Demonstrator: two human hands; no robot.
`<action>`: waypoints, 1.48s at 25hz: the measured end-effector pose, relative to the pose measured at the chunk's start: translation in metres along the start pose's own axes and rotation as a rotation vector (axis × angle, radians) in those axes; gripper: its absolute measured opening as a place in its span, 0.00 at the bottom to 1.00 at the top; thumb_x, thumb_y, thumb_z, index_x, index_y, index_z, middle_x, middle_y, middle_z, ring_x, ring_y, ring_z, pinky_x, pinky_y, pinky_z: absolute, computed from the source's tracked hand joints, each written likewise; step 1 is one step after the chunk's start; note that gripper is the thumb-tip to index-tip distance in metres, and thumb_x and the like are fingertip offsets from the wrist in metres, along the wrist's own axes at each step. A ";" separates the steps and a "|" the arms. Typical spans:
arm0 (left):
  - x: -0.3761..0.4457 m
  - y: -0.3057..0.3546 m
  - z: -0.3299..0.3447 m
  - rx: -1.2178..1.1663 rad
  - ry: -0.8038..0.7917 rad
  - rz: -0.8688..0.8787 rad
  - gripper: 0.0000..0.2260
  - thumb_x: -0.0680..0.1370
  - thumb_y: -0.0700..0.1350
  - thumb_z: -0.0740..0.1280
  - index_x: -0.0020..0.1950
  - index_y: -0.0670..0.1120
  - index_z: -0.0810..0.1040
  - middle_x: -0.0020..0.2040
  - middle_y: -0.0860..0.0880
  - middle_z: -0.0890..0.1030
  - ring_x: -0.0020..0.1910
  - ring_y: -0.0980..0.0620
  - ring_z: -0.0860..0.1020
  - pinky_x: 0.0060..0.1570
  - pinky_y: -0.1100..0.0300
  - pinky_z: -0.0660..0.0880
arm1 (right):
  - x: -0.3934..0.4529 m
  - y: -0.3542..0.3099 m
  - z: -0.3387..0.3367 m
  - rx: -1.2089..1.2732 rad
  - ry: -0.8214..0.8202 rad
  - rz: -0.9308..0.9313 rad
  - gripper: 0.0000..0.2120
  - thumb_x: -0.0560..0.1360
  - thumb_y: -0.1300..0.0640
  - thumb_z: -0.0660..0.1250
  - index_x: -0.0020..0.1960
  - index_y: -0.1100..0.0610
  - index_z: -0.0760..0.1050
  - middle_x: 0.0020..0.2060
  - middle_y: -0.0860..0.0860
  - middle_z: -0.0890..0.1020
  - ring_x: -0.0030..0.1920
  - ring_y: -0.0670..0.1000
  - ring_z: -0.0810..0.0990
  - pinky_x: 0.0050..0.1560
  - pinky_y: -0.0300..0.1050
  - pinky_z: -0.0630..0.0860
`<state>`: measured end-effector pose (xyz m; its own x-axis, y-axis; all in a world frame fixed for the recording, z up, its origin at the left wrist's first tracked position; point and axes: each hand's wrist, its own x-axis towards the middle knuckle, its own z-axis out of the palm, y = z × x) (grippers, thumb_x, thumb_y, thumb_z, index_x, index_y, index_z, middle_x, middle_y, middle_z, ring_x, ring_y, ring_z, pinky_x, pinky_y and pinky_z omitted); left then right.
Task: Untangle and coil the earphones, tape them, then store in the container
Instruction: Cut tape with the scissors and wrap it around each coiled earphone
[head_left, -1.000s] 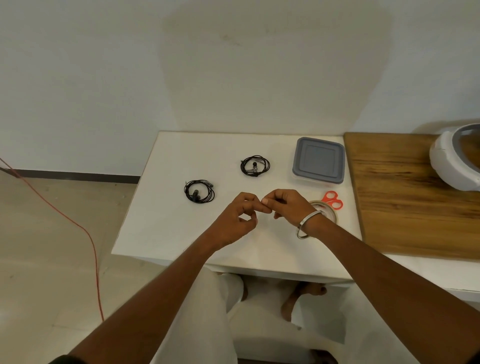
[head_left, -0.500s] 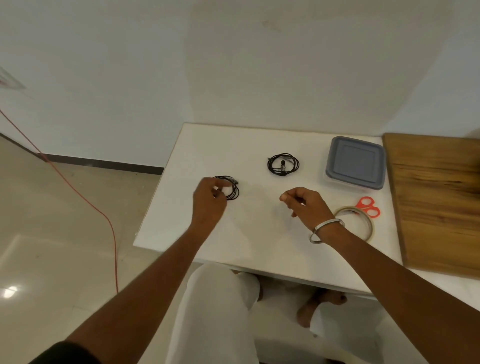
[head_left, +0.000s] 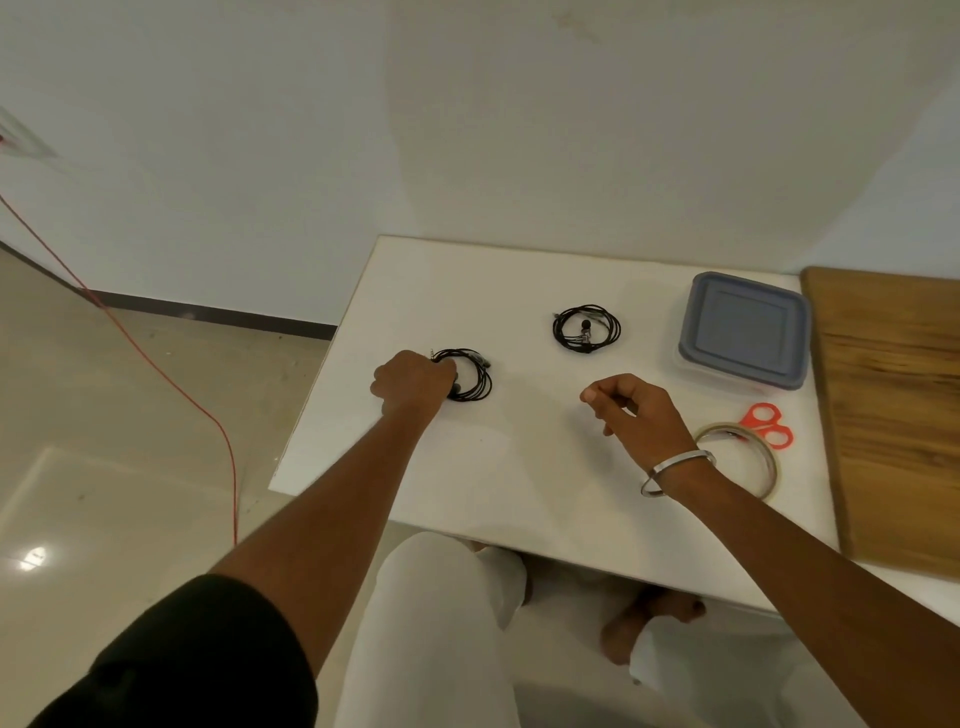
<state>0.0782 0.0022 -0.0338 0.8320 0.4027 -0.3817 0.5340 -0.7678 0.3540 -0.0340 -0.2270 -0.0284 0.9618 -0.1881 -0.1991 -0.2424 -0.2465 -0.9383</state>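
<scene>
Two coils of black earphones lie on the white table (head_left: 467, 483). My left hand (head_left: 413, 384) rests on the left edge of the near-left coil (head_left: 470, 375), fingers closed on its cable. The second coil (head_left: 587, 328) lies farther back, untouched. My right hand (head_left: 631, 410) hovers over the table's middle with fingers curled and thumb pinched to forefinger; any scrap of tape between them is too small to see. A roll of clear tape (head_left: 748, 457) lies behind my right wrist. The grey-lidded container (head_left: 745, 330) stands shut at the back right.
Orange-handled scissors (head_left: 769, 425) lie beside the tape roll. A wooden board (head_left: 893, 410) covers the table's right side. A red cable (head_left: 156, 374) runs across the floor on the left. My knees and feet show below the table's front edge.
My hands were together at the table's middle. The left hand has since reached left and closed on the near-left earphone coil. The right hand has stayed near the middle. The camera has turned left.
</scene>
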 end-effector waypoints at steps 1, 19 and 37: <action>-0.001 0.003 0.000 0.007 -0.001 0.006 0.10 0.71 0.49 0.67 0.41 0.43 0.74 0.45 0.46 0.80 0.52 0.45 0.77 0.49 0.57 0.71 | 0.000 0.001 -0.001 0.001 0.002 -0.004 0.05 0.75 0.55 0.67 0.47 0.56 0.78 0.40 0.48 0.80 0.40 0.47 0.77 0.33 0.32 0.75; -0.004 0.014 -0.007 0.318 -0.039 0.423 0.16 0.71 0.31 0.65 0.29 0.42 0.62 0.29 0.47 0.67 0.26 0.53 0.66 0.23 0.62 0.61 | 0.001 0.009 0.000 0.044 -0.025 -0.017 0.05 0.74 0.53 0.69 0.46 0.54 0.79 0.45 0.50 0.82 0.43 0.49 0.78 0.49 0.51 0.79; -0.015 0.018 -0.002 0.301 -0.003 0.418 0.17 0.71 0.29 0.65 0.29 0.43 0.61 0.30 0.46 0.68 0.26 0.51 0.67 0.23 0.62 0.61 | -0.003 0.010 0.006 0.081 -0.044 0.004 0.08 0.74 0.55 0.68 0.48 0.60 0.79 0.41 0.45 0.80 0.39 0.45 0.77 0.39 0.39 0.76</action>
<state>0.0758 -0.0166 -0.0201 0.9644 0.0293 -0.2630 0.0883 -0.9725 0.2155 -0.0390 -0.2234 -0.0387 0.9660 -0.1461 -0.2131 -0.2365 -0.1682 -0.9569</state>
